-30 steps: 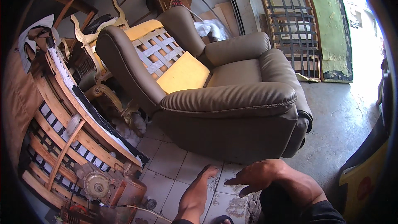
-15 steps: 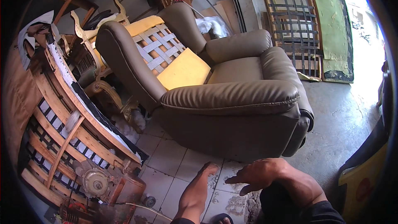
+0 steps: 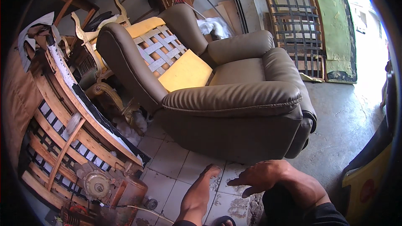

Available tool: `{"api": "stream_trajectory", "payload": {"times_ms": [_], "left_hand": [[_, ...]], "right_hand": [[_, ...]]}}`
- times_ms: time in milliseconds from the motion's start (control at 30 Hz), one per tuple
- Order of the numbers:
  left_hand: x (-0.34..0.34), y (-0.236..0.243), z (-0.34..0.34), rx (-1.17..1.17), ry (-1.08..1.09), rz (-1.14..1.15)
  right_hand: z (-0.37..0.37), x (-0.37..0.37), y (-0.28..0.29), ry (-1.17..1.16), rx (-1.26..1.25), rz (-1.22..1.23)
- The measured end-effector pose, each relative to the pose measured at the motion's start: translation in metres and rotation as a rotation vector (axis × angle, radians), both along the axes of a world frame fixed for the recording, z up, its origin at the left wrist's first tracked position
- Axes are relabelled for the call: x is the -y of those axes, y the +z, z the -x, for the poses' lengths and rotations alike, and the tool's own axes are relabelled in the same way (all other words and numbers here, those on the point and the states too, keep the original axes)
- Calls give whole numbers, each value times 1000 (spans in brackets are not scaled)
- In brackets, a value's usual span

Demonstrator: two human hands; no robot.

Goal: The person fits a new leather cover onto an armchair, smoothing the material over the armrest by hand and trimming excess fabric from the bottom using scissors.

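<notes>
A brown leather-like recliner armchair [image 3: 230, 129] fills the middle, turned toward the right. Its back has no cover: woven grey webbing straps [image 3: 161, 50] show there, with yellow foam [image 3: 142, 26] along the top. A loose yellow foam piece [image 3: 186, 73] leans on the lower back above the seat. My left hand [image 3: 212, 170] is over the tiles, just short of the chair's lower side; its fingers are mostly hidden from this angle. Nearer the front corner, my right hand [image 3: 263, 176] hangs open above my knee, thumb apart from the fingers, holding nothing. Neither hand visibly touches the chair.
A wooden frame with webbing [image 3: 79, 129] leans at the left. Below it stands a rusty compressor-like machine [image 3: 125, 194] with a cable on the tiles. A strapped frame [image 3: 295, 25] and a green panel [image 3: 341, 33] lean at the back right. Something yellow [image 3: 364, 184] stands lower right.
</notes>
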State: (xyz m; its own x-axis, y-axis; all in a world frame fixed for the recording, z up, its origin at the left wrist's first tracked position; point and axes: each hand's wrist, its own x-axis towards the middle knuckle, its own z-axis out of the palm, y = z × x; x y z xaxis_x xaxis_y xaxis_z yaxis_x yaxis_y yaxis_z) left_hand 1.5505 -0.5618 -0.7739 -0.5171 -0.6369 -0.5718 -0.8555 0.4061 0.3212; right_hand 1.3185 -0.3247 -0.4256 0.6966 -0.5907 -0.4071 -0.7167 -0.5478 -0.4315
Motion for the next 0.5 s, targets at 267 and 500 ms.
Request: {"api": "stream_trajectory", "payload": {"times_ms": [267,500], "left_hand": [[6,-14,-13,-41,83,-42],[-9,10,-6,-33,388,-134]], "right_hand": [[-3,1,0,14,6,-16],[-4,1,3,14,13,-26]]}}
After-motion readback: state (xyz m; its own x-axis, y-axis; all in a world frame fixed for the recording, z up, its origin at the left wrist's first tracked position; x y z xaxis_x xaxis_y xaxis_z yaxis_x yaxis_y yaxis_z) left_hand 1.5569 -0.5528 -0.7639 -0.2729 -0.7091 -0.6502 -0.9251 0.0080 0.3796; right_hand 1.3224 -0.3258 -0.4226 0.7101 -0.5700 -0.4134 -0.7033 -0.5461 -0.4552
